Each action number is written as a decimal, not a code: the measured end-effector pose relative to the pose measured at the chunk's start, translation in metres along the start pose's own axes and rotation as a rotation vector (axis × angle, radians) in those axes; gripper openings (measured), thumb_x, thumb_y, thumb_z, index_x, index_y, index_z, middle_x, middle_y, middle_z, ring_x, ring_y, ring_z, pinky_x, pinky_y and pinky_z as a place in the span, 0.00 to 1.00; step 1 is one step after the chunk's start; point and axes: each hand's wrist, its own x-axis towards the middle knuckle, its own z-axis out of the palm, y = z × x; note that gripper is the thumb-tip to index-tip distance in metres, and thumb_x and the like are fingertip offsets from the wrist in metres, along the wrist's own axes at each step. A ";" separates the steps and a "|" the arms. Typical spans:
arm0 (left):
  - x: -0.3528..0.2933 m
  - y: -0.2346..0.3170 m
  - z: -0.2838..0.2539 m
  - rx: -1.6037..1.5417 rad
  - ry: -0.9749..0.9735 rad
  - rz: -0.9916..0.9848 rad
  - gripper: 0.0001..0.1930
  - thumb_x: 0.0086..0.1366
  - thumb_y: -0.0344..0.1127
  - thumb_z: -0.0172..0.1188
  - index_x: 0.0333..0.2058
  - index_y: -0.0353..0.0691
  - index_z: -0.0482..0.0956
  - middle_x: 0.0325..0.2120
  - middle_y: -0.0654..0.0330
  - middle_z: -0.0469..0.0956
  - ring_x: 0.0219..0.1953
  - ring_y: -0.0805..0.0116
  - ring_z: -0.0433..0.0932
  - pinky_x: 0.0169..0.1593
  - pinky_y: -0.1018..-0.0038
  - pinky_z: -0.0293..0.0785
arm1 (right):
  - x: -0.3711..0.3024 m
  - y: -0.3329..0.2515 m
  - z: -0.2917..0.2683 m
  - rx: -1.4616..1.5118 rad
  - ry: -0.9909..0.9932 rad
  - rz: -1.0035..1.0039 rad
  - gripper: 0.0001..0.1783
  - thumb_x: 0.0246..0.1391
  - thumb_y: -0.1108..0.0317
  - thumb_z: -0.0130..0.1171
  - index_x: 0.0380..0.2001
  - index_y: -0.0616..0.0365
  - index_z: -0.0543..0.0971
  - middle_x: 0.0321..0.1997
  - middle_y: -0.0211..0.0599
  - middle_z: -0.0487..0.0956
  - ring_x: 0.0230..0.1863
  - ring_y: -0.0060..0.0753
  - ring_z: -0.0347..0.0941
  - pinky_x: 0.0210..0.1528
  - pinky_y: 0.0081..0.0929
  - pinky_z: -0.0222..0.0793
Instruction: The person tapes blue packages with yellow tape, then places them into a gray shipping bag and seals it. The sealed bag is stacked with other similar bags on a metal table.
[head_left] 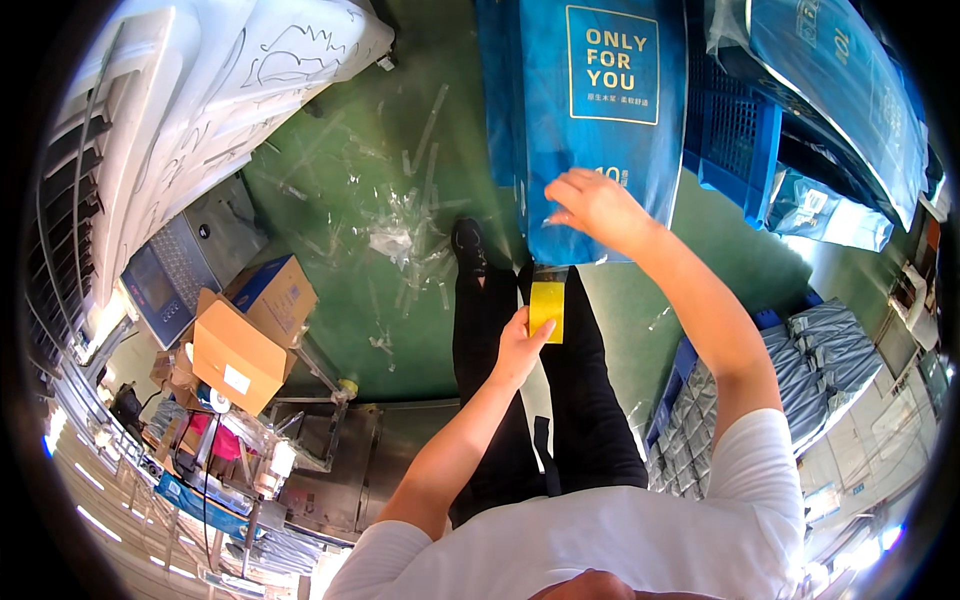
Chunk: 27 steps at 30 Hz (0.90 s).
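A big blue plastic-wrapped pack (590, 130) with a lighter square label hangs in front of me. My right hand (592, 208) rests on its lower edge, fingers curled over the wrap and gripping it. Just below the pack, my left hand (520, 345) holds a small yellow card (547, 308) upright, its top edge touching the pack's bottom. My black trousers and one black shoe (468, 246) show beneath, over a green floor.
Scraps of clear film (410, 225) litter the green floor. A brown carton (238, 357) and a blue-and-brown box (275, 295) sit at left by a grey machine (185, 265). A blue crate (735, 135) and more wrapped packs (830, 360) lie at right.
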 end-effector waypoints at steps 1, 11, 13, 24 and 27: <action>0.003 0.002 0.001 0.005 0.010 0.001 0.12 0.60 0.33 0.57 0.41 0.34 0.70 0.34 0.64 0.74 0.37 0.78 0.72 0.43 0.81 0.67 | 0.007 0.005 0.002 -0.007 -0.002 -0.017 0.21 0.36 0.65 0.65 0.35 0.54 0.71 0.34 0.36 0.73 0.40 0.39 0.71 0.42 0.32 0.67; 0.025 0.005 0.000 -0.030 0.048 -0.022 0.13 0.60 0.31 0.57 0.43 0.36 0.70 0.37 0.65 0.74 0.39 0.79 0.71 0.46 0.80 0.65 | 0.020 0.035 0.026 -0.272 0.010 -0.203 0.28 0.36 0.56 0.65 0.43 0.51 0.71 0.37 0.31 0.72 0.43 0.34 0.68 0.50 0.28 0.62; 0.025 0.005 0.000 -0.038 0.045 -0.011 0.13 0.60 0.31 0.57 0.43 0.36 0.70 0.37 0.65 0.74 0.39 0.79 0.71 0.46 0.80 0.65 | 0.020 0.035 0.024 -0.271 0.004 -0.218 0.32 0.35 0.54 0.65 0.46 0.52 0.70 0.38 0.33 0.71 0.44 0.35 0.67 0.51 0.29 0.61; 0.025 0.009 0.001 -0.042 0.063 -0.047 0.12 0.60 0.31 0.57 0.42 0.36 0.70 0.36 0.65 0.74 0.39 0.79 0.71 0.46 0.80 0.65 | 0.028 0.017 0.012 -0.151 -0.127 0.008 0.38 0.29 0.55 0.69 0.48 0.52 0.69 0.43 0.34 0.70 0.48 0.37 0.65 0.53 0.32 0.59; 0.027 0.007 0.001 -0.031 0.071 -0.012 0.12 0.61 0.32 0.57 0.42 0.36 0.71 0.36 0.65 0.74 0.39 0.79 0.71 0.46 0.80 0.65 | 0.030 0.014 0.013 -0.171 -0.098 0.007 0.34 0.31 0.62 0.70 0.46 0.52 0.69 0.42 0.31 0.71 0.49 0.34 0.66 0.52 0.30 0.60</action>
